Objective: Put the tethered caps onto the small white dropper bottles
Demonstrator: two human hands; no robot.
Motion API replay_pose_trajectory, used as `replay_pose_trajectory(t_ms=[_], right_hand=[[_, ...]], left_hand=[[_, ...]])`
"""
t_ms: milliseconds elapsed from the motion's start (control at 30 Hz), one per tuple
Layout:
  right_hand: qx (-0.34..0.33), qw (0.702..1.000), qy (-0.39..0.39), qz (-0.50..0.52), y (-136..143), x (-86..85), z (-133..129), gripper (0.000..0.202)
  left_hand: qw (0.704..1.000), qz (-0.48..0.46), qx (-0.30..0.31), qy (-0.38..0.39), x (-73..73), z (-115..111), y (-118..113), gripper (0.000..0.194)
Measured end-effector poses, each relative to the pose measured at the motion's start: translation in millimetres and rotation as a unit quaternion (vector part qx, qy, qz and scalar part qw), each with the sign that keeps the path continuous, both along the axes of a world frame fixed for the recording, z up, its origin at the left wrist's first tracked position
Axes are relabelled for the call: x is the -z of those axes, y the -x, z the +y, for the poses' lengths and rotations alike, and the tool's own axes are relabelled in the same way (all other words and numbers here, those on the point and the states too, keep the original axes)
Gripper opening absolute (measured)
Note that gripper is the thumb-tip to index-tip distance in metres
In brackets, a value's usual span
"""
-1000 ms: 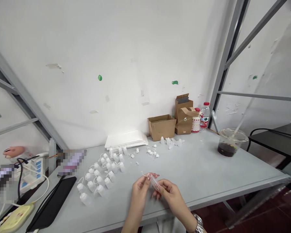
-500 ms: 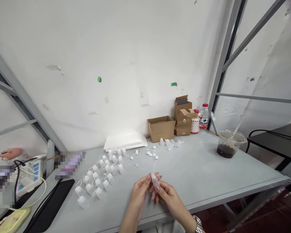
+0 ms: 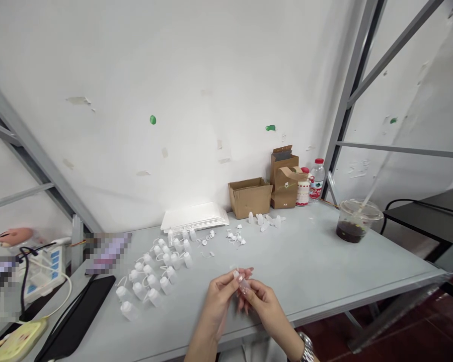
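My right hand [image 3: 262, 299] is closed around a small translucent plastic bottle [image 3: 243, 284], held tilted above the table's front part. My left hand [image 3: 222, 291] pinches the white cap [image 3: 236, 274] at the bottle's top between thumb and fingers. The fingertips of both hands meet there and partly hide cap and bottle. To the left, several capped small bottles [image 3: 153, 282] with looped straps stand in slanting rows. Beyond my hands lies a little heap of loose white caps [image 3: 234, 237], with a few more caps [image 3: 206, 241] left of it.
Uncapped bottles [image 3: 264, 221] lie before an open cardboard box [image 3: 250, 197]. A stack of white sheets [image 3: 195, 216] rests against the wall. At right is a cup of dark drink [image 3: 353, 229] with a straw. A black pouch [image 3: 77, 317] and power strip [image 3: 49, 271] are at left.
My left thumb and fingers have closed further over the bottle's top, covering more of the cap. The standing bottles and loose caps have stayed put; the view has shifted slightly.
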State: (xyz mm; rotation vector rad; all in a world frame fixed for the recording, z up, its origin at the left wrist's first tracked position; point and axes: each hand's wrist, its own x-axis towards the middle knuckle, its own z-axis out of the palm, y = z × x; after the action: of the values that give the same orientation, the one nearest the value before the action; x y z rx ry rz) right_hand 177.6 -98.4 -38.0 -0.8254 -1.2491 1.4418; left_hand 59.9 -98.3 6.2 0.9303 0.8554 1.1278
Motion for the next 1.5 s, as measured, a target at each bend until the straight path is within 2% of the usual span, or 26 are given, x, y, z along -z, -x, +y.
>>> replay_pose_trajectory(t_ms=[133, 233, 367, 533, 700, 767, 933, 1100, 1200, 1300, 1500], right_hand=[[-0.024, 1.000, -0.007, -0.005, -2.0, -3.8, -0.6, 0.035], [-0.036, 0.999, -0.013, -0.015, -2.3, -4.2, 0.8, 0.032], [0.000, 1.000, -0.024, -0.007, -1.6, -0.2, 2.7, 0.027], [0.006, 0.999, -0.020, -0.032, -0.5, 2.0, 0.4, 0.026], [0.080, 0.995, -0.031, -0.050, -0.2, 1.4, -4.4, 0.023], [0.092, 0.994, -0.035, -0.048, -0.3, 2.4, -5.5, 0.023], [0.065, 0.998, -0.016, -0.020, -0.2, 0.9, -5.0, 0.024], [-0.017, 1.000, 0.012, 0.012, 0.1, -2.7, -0.7, 0.032], [-0.042, 0.999, 0.021, 0.027, -0.1, -2.1, 1.7, 0.038], [-0.048, 0.999, 0.015, 0.020, 0.3, -0.2, 2.4, 0.038], [-0.019, 1.000, -0.009, -0.010, 1.0, 5.1, 1.9, 0.033]], left_hand=[[1.000, 0.011, -0.001, -0.008, -1.3, -3.2, 2.6, 0.027], [0.998, 0.036, -0.046, -0.005, 0.9, -3.5, 2.5, 0.029], [0.992, 0.055, -0.111, 0.006, 4.6, -1.5, 1.3, 0.030], [0.994, 0.022, -0.104, 0.019, 6.8, -0.6, 0.6, 0.035], [0.994, -0.048, -0.097, 0.022, 9.5, -4.2, -5.7, 0.030], [0.993, -0.060, -0.101, 0.016, 10.6, -6.2, -8.6, 0.030], [0.992, -0.059, -0.114, 0.010, 12.8, -9.4, -12.7, 0.030], [0.992, -0.031, -0.120, 0.018, 10.6, -8.9, -13.2, 0.032], [0.993, -0.052, -0.104, 0.025, 8.4, -7.5, -10.1, 0.034], [0.992, -0.068, -0.099, 0.035, 9.2, -5.2, -4.3, 0.035], [0.989, 0.023, -0.147, -0.021, 13.2, -3.9, -3.9, 0.032]])
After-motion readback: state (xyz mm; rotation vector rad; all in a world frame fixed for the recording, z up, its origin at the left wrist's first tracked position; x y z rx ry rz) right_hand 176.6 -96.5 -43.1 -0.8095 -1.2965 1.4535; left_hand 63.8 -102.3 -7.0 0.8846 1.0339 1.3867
